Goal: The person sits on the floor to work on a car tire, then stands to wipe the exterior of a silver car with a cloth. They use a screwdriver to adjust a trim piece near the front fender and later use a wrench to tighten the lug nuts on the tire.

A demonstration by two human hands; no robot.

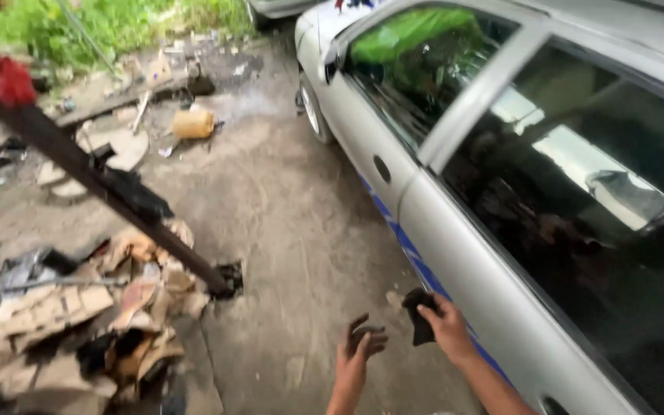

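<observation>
right hand [449, 327] grips a dark cloth [418, 319] just beside the car [393, 177] door. left hand [361, 342] is open, empty. door not yet touched.

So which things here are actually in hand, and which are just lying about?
In hand:
- right hand, holding a small dark cloth-like piece
- left hand, empty, fingers curled
- silver car with a blue stripe, close beside the right hand

Lying about:
- torn cardboard pile
- leaning dark pole
- yellow container
- red item
</observation>
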